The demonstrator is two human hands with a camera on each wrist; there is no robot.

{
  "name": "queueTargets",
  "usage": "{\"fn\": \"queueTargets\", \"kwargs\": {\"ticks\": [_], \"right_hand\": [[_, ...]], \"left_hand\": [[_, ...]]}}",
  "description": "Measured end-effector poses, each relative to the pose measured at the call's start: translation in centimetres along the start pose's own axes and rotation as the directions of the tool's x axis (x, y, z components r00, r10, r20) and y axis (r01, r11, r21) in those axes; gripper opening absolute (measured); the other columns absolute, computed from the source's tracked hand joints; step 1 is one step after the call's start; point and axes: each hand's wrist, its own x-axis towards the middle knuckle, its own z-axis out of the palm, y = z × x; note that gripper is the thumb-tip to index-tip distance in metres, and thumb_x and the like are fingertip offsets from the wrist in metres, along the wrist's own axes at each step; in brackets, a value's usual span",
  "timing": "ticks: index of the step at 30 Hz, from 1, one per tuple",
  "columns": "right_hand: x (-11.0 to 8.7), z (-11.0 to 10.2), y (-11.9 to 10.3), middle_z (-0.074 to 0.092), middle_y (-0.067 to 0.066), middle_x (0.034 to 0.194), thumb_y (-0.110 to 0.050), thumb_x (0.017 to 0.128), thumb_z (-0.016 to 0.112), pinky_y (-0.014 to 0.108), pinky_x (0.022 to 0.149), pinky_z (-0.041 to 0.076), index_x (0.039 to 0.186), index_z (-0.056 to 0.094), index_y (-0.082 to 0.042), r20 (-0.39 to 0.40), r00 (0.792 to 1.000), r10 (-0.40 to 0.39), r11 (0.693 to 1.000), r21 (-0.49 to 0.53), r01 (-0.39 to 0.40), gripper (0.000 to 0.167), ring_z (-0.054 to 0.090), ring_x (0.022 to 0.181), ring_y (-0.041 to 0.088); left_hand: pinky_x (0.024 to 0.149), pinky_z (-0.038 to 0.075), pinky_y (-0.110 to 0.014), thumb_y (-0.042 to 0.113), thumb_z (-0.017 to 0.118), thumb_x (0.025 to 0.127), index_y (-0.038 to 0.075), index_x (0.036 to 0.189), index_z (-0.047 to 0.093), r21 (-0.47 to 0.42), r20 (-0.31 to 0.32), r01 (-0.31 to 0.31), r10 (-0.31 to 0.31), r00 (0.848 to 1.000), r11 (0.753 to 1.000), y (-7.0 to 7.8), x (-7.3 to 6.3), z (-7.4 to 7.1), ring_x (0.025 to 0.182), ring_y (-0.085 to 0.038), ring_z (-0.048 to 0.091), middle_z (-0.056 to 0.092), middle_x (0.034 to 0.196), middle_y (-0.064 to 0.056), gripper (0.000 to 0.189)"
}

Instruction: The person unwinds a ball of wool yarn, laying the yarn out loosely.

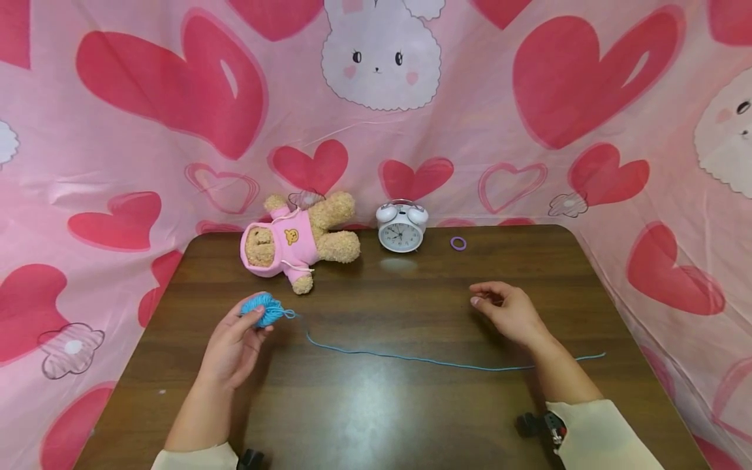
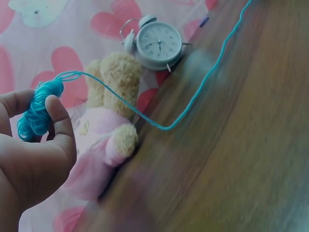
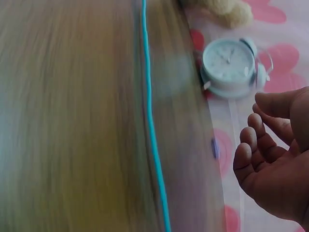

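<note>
Blue oblong yarn bundle [image 1: 270,305] is hanging above the left side of the dark brown wooden desk [image 1: 376,307], the left hand [image 1: 231,348] pinching it between thumb and bent fingers. A tan plush bear in a pink hooded top [image 1: 301,242] is lying near the far left corner. A thin blue strand [image 1: 405,357] is running from the bundle toward the right edge. By the far edge, a round white alarm clock [image 1: 401,235] is standing, a purple ring [image 1: 452,243] lying to its right. Toward the right edge, the right hand [image 1: 512,314] is hovering, fingers loosely bent, holding nothing.
</note>
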Motion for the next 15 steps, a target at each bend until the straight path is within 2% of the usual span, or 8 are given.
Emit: {"fn": "queueTargets", "kwargs": {"ticks": [9, 15], "right_hand": [[1.1, 4.0, -2.6, 0.074, 0.004, 0.099, -0.016, 0.095, 0.077, 0.027, 0.077, 0.051, 0.118, 0.074, -0.003, 0.067, 0.997, -0.048, 0.994, 0.098, 0.041, 0.027, 0.063, 0.089, 0.019], [1.6, 6.6, -4.6, 0.073, 0.001, 0.095, -0.014, 0.094, 0.077, 0.028, 0.076, 0.051, 0.117, 0.075, -0.003, 0.119, 0.989, -0.083, 0.985, 0.158, 0.064, 0.026, 0.064, 0.088, 0.019]], "left_hand": [[0.076, 0.056, -0.021, 0.009, 0.054, 0.108, 0.012, 0.124, 0.064, 0.043, 0.008, 0.052, -0.052, 0.999, 0.998, -0.5, 0.5, 2.0, 0.086, -0.01, 0.066, 0.071, 0.102, 0.0, 0.019], [0.075, 0.056, -0.021, 0.008, 0.054, 0.108, 0.01, 0.125, 0.062, 0.046, 0.036, 0.047, -0.048, 0.998, 0.998, -1.0, 1.0, 3.4, 0.084, -0.01, 0.065, 0.069, 0.101, 0.0, 0.019]]}}
